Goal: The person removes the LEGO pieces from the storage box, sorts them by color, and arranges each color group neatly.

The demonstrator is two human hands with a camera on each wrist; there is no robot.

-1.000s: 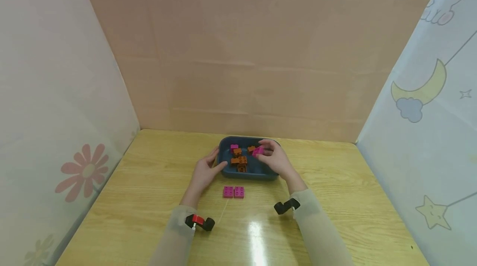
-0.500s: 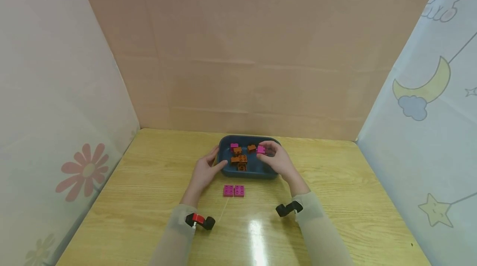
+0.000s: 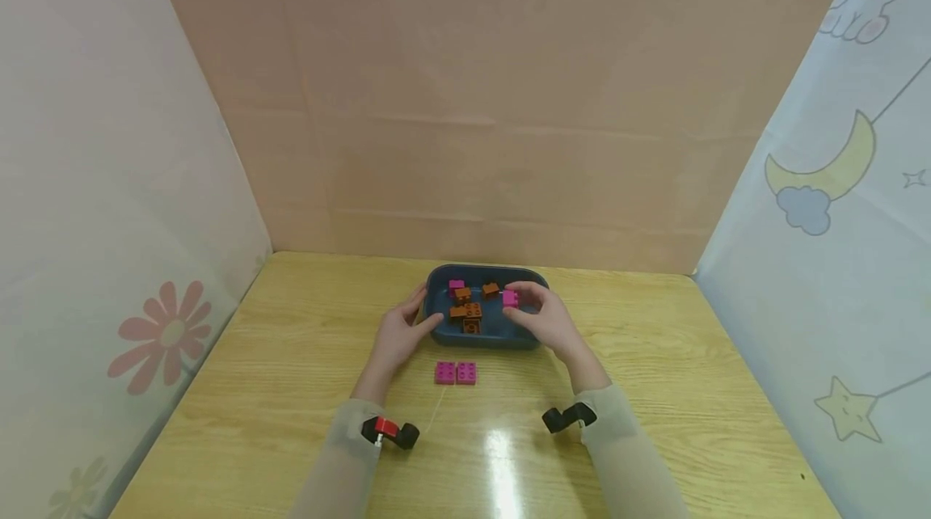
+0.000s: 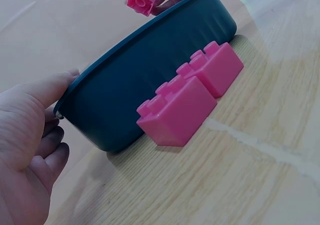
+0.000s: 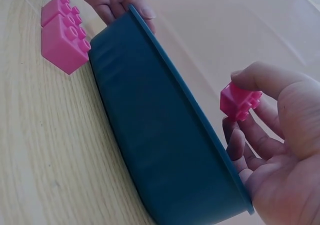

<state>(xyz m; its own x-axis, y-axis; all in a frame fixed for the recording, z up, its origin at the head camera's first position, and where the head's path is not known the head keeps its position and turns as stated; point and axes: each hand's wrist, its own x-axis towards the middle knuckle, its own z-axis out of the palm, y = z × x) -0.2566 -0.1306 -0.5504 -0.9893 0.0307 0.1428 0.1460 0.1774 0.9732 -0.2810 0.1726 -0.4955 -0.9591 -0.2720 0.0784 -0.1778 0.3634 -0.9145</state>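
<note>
In our right hand, thumb and fingertips pinch a glossy pink brick, square and studded, over the right part of a smooth blue tray with rounded corners. Our left hand grips the tray's left side, thumb at the rim, fingers against the outer wall. Orange bricks lie left of the held one, loosely clustered, with a pink block toward the far left. Nearer us, a pair of pink bricks sits studs up before the tray. We see a yellowish wood-grained table, a creased tan sheet behind, pale printed panels either side.
</note>
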